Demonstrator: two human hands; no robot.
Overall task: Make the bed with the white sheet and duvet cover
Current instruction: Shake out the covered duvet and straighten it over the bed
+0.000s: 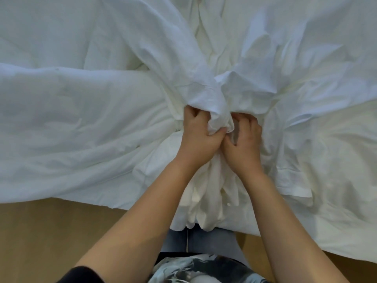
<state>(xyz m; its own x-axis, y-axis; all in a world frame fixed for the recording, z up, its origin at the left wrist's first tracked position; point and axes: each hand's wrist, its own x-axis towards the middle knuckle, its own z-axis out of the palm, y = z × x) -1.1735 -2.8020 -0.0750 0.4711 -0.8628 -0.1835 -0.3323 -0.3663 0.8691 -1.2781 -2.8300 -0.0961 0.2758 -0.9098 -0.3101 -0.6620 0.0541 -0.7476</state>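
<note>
White bedding covers the whole bed. A crumpled white duvet cover (142,48) lies bunched toward the middle, with creamier white fabric of the duvet (204,193) gathered below and hanging over the near edge. My left hand (199,137) grips a fold of the white cover with curled fingers. Right beside it, my right hand (244,144) clutches the same bunch of cloth, fingers dug into it. Both hands touch each other at the thumbs. Which layer is sheet and which is cover is hard to tell.
A tan wooden floor (51,231) shows along the near side of the bed. My legs in jeans (204,240) stand against the bed edge under the hanging cloth.
</note>
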